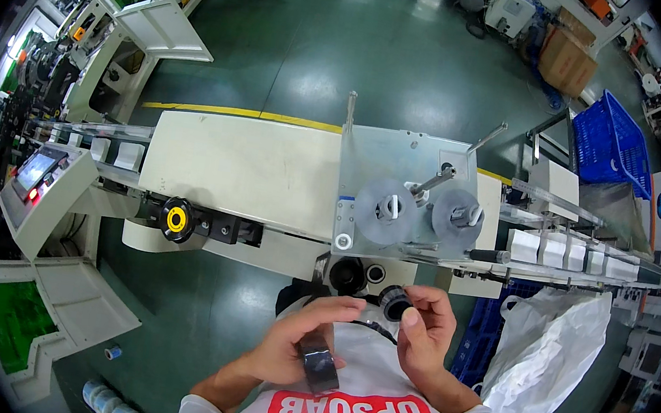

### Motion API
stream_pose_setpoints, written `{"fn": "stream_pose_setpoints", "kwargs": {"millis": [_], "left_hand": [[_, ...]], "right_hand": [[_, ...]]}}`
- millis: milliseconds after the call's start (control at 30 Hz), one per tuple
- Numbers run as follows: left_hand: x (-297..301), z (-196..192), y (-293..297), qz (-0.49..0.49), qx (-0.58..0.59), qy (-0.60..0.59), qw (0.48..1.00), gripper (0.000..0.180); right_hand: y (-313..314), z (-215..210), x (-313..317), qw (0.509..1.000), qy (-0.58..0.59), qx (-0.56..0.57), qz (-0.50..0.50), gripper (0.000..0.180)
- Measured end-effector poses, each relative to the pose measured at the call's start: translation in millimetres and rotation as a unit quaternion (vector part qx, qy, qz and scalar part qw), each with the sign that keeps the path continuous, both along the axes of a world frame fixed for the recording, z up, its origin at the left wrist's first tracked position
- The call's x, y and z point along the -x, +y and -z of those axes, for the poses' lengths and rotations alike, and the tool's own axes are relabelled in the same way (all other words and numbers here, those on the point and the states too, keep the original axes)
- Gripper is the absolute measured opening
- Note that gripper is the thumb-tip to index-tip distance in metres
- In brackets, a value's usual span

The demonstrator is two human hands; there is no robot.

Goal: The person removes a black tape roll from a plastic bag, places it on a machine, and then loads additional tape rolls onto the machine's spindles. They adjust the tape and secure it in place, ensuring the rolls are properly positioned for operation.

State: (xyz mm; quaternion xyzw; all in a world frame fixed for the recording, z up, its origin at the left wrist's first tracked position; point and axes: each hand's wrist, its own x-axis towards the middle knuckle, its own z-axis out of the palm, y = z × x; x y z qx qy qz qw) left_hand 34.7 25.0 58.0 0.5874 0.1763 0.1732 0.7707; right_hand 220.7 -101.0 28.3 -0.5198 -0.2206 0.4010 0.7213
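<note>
My right hand (pixel 426 336) pinches a small black roll (pixel 395 302) with a ridged rim between thumb and fingers, in front of my chest. My left hand (pixel 300 340) is curled round a shiny dark band (pixel 319 364), which hangs below its palm. The fingers of that hand reach toward the roll without touching it. Just beyond the hands, a round black cup-like part (pixel 348 274) and a smaller black ring (pixel 375 274) sit by the machine's near edge.
Ahead stands a cream machine bench (pixel 241 168) with a metal plate carrying two translucent reels (pixel 385 210) and upright posts. A black-yellow handwheel (pixel 177 219) juts out at left, near a control panel (pixel 37 171). White boxes (pixel 523 246) line a conveyor at right, above a white sack (pixel 546 357).
</note>
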Motion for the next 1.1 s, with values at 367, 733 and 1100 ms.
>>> {"fn": "stream_pose_setpoints", "kwargs": {"millis": [367, 733, 1100], "left_hand": [[-14, -4, -4, 0.03, -0.077, 0.023, 0.996, 0.076], [0, 16, 3, -0.166, 0.064, -0.073, 0.981, 0.042], [-4, 26, 20, -0.421, 0.305, -0.195, 0.832, 0.015]], "right_hand": [[13, -1, 6, 0.998, 0.061, -0.001, 0.024, 0.037], [10, 7, -13, 0.998, -0.02, -0.007, 0.064, 0.031], [5, -17, -29, 0.977, -0.192, 0.005, -0.091, 0.032]]}}
